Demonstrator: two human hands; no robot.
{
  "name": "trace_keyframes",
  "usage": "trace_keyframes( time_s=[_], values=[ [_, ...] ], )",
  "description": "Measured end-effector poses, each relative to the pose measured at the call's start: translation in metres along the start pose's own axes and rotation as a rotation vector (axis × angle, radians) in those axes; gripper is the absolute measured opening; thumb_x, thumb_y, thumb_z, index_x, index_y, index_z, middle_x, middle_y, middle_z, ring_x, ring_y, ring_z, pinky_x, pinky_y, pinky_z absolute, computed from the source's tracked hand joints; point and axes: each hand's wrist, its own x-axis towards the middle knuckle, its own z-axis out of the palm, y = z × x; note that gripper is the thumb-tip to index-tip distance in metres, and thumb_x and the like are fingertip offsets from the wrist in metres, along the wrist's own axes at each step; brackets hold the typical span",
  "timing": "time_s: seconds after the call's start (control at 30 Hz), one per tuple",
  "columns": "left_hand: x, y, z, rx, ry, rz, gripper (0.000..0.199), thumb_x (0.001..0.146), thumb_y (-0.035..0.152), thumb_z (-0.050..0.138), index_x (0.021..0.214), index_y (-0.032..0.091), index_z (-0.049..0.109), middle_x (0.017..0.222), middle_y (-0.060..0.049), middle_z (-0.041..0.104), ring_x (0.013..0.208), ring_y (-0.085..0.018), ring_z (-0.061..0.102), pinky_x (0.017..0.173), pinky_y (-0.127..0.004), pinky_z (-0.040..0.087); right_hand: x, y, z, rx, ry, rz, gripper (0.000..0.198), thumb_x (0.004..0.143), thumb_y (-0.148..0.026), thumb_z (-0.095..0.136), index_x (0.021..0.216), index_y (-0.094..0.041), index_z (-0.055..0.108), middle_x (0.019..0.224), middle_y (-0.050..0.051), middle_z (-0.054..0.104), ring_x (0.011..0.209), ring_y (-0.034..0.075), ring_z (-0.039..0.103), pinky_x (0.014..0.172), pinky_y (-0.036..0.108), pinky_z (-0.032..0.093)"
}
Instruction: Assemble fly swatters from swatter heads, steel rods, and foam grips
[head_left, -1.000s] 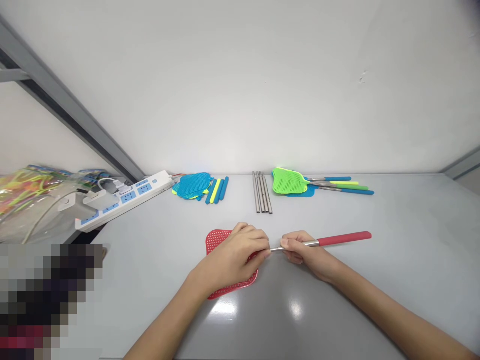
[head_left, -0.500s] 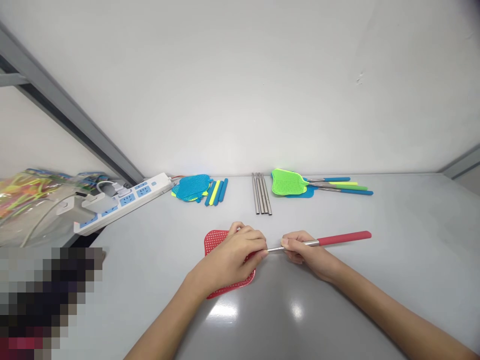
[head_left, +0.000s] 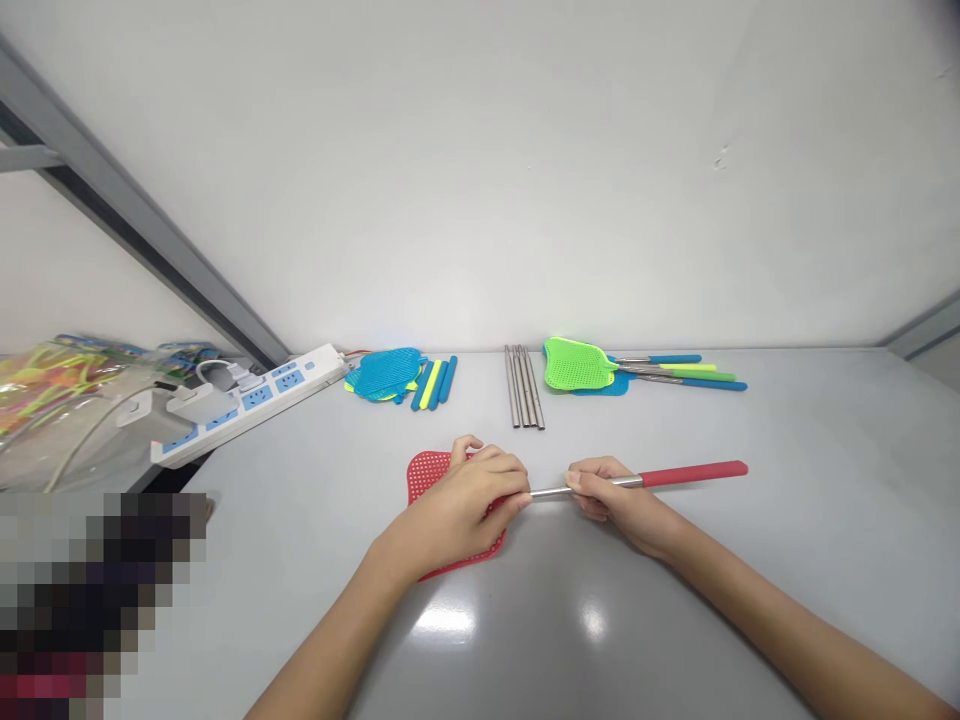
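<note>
A red fly swatter [head_left: 429, 474] lies across both hands, its perforated head at the left and its red grip [head_left: 697, 472] at the right. My left hand [head_left: 480, 500] is closed around the neck, where the head meets the thin metal rod [head_left: 550, 492], and covers much of the head. On the thicker metal tube near the grip, my right hand [head_left: 611, 500] pinches the rod between thumb and fingers. The joint under my left fingers is hidden.
Along the wall lie blue and yellow swatter heads [head_left: 386, 375], loose blue and yellow grips [head_left: 435, 384], several metal rods [head_left: 523, 390] and a pile of swatters with handles [head_left: 581, 365]. A power strip [head_left: 255, 400] and a plastic bag [head_left: 67, 410] are at the left.
The swatter head has tilted and shifted slightly up under my left hand. A little more thin rod shows between my hands, and the right hand and red grip have moved slightly right.
</note>
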Motion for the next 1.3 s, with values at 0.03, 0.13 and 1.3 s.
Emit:
trace_keyframes(
  time_s=[0.03,0.13,1.3],
  values=[
    [0.0,-0.001,0.0,0.005,0.0,-0.003,0.023,0.086,0.02,0.03,0.072,0.018,0.049,0.073,0.001,0.053,0.073,-0.012,0.045,0.083,-0.034,0.023,0.0,0.0,-0.001,-0.002,0.002,-0.003,0.031,0.075,-0.029,0.047,0.049,-0.016,0.039,0.045,-0.006,0.023,0.043,0.007,0.018,0.043,0.025,0.01],
    [0.0,-0.002,-0.001,0.017,-0.012,-0.01,0.024,0.086,0.022,0.029,0.073,0.018,0.049,0.073,0.001,0.053,0.073,-0.013,0.045,0.083,-0.034,0.023,0.0,0.0,-0.003,-0.001,0.0,-0.011,0.031,0.076,-0.029,0.046,0.049,-0.016,0.039,0.045,-0.006,0.023,0.043,0.007,0.017,0.044,0.025,0.01],
    [0.0,-0.013,-0.002,0.114,0.075,-0.013,0.021,0.084,0.019,0.035,0.075,0.019,0.054,0.091,-0.001,0.052,0.088,-0.012,0.047,0.095,-0.036,0.017,0.001,-0.005,-0.008,0.001,0.043,-0.02,0.031,0.076,-0.032,0.047,0.051,-0.015,0.041,0.046,-0.006,0.024,0.043,0.006,0.018,0.044,0.025,0.011]
  ],
)
